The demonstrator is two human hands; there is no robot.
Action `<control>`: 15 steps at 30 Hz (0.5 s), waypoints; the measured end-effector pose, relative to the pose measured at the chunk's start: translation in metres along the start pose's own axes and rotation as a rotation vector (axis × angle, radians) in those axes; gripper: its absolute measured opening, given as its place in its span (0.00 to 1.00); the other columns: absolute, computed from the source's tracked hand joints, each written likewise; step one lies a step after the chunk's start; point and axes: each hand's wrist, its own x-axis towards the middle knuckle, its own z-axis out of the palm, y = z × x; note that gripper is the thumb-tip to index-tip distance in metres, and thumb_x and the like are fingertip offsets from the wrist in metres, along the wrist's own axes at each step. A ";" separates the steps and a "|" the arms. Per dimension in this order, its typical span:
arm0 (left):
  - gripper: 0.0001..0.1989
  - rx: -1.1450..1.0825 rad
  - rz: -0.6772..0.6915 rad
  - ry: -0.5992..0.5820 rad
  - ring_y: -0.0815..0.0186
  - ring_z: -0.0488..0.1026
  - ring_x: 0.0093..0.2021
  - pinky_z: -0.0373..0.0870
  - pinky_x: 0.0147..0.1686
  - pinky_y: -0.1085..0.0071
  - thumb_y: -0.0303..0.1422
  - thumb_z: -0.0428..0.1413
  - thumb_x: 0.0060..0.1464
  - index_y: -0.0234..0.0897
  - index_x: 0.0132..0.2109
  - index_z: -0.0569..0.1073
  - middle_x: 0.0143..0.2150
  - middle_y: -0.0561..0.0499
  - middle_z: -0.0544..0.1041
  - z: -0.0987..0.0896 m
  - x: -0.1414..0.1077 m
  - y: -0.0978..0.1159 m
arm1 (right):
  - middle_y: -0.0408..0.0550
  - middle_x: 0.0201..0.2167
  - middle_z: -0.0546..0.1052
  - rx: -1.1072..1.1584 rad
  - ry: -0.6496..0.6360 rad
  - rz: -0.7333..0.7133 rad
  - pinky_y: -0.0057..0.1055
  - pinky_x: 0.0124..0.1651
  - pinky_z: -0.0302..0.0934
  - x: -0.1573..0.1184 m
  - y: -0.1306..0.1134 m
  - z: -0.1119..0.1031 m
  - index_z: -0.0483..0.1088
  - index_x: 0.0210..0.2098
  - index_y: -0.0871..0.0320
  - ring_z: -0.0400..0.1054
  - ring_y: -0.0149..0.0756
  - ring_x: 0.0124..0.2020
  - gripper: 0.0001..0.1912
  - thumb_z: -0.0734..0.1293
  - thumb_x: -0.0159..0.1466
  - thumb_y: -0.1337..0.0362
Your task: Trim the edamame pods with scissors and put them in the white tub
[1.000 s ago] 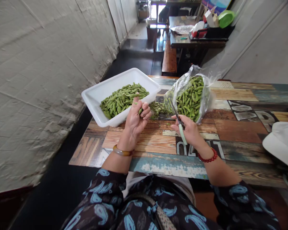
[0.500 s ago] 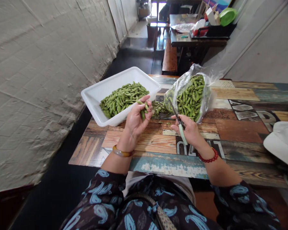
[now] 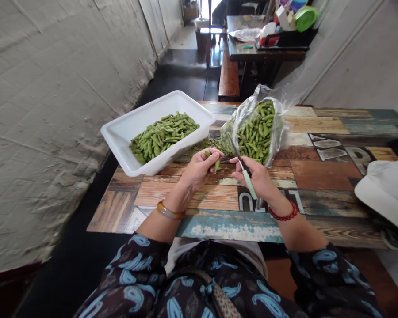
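My left hand (image 3: 202, 165) is closed on green edamame pods (image 3: 217, 164); one pod sticks out past the thumb and fingertips, and how many lie in the palm is hidden. In my right hand (image 3: 257, 176) is a pair of scissors (image 3: 245, 174) with pale green handles, its dark blades pointing up and away from me. Just beyond the left hand stands a white plastic tub (image 3: 119, 150) with a heap of edamame pods (image 3: 164, 134) in it. A clear plastic bag (image 3: 242, 115), its opening facing me, holds more pods (image 3: 257, 137) beyond the right hand.
Small green trimmings (image 3: 205, 145) lie between tub and bag on the patchwork wooden table (image 3: 192, 196). A white cap (image 3: 388, 185) rests at the right edge. Past the table are a wooden bench (image 3: 229, 77) and another table (image 3: 252, 55). A rough pale wall (image 3: 53, 101) runs along the left.
My left hand has come away from the tub's side and turned over, with a pod now at its fingertips closer to the scissors. The whole view has shifted slightly.
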 end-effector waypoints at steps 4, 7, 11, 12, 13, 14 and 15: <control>0.20 -0.031 -0.009 0.033 0.80 0.56 0.16 0.49 0.16 0.80 0.41 0.68 0.44 0.33 0.34 0.68 0.19 0.60 0.66 0.002 0.002 -0.004 | 0.43 0.29 0.72 0.007 -0.001 -0.003 0.33 0.42 0.65 0.000 0.000 0.000 0.71 0.47 0.56 0.68 0.34 0.32 0.16 0.68 0.64 0.55; 0.20 -0.084 0.009 0.080 0.80 0.55 0.15 0.46 0.14 0.81 0.40 0.68 0.45 0.35 0.34 0.65 0.21 0.60 0.68 0.001 0.003 -0.003 | 0.44 0.31 0.73 -0.032 0.013 -0.042 0.35 0.44 0.65 -0.001 0.004 0.003 0.71 0.47 0.56 0.69 0.37 0.34 0.15 0.68 0.63 0.56; 0.21 -0.174 0.018 0.089 0.81 0.58 0.17 0.47 0.14 0.82 0.34 0.69 0.43 0.35 0.34 0.63 0.26 0.56 0.73 -0.002 0.002 0.005 | 0.47 0.35 0.73 -0.092 0.019 -0.038 0.38 0.45 0.66 -0.001 0.007 0.006 0.70 0.47 0.55 0.70 0.40 0.37 0.15 0.68 0.63 0.57; 0.21 -0.189 0.018 0.084 0.81 0.58 0.17 0.47 0.15 0.83 0.33 0.69 0.42 0.35 0.34 0.63 0.28 0.56 0.74 -0.002 0.002 0.006 | 0.48 0.35 0.73 -0.100 0.010 -0.032 0.39 0.45 0.66 -0.002 0.007 0.006 0.70 0.47 0.56 0.70 0.40 0.38 0.15 0.68 0.63 0.58; 0.21 -0.196 0.017 0.081 0.81 0.58 0.17 0.47 0.15 0.83 0.33 0.69 0.42 0.36 0.34 0.63 0.28 0.55 0.75 -0.002 0.001 0.007 | 0.48 0.36 0.73 -0.104 -0.001 -0.030 0.39 0.45 0.66 -0.002 0.007 0.007 0.69 0.47 0.56 0.69 0.40 0.38 0.15 0.68 0.62 0.58; 0.20 -0.194 0.016 0.078 0.81 0.58 0.17 0.47 0.14 0.83 0.33 0.68 0.43 0.36 0.34 0.63 0.28 0.55 0.75 -0.001 0.001 0.007 | 0.49 0.37 0.72 -0.105 -0.017 -0.032 0.39 0.45 0.66 -0.002 0.007 0.007 0.69 0.47 0.56 0.69 0.41 0.38 0.15 0.69 0.62 0.57; 0.20 -0.187 0.015 0.073 0.80 0.59 0.17 0.48 0.15 0.82 0.33 0.68 0.43 0.36 0.34 0.63 0.28 0.55 0.75 -0.001 0.000 0.007 | 0.49 0.37 0.72 -0.105 -0.035 -0.036 0.39 0.45 0.66 -0.002 0.006 0.007 0.69 0.47 0.56 0.69 0.41 0.39 0.16 0.69 0.62 0.57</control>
